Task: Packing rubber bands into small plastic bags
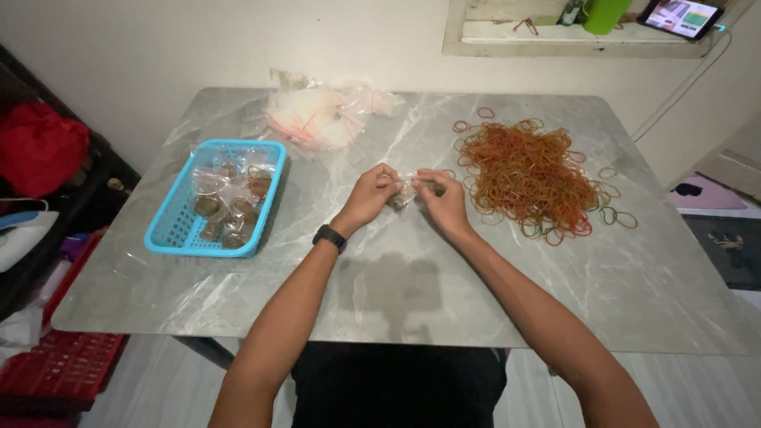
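My left hand (372, 194) and my right hand (444, 200) meet at the middle of the grey marble table (396, 293), both pinching a small clear plastic bag (407, 192) with rubber bands inside. A black watch (329, 237) sits on my left wrist. Just right of my right hand lies a big heap of orange, red and green rubber bands (527, 174). A pile of empty clear bags with red strips (325, 117) lies at the far side of the table. At the left stands a blue plastic basket (170, 230) holding several filled small bags (230, 206).
A red crate (59, 368) and a red cloth bundle (40, 150) sit on the floor at the left. A window ledge above holds a green cup (606, 14) and a lit tablet (680, 17) with a white cable. A rug (725, 246) lies at the right.
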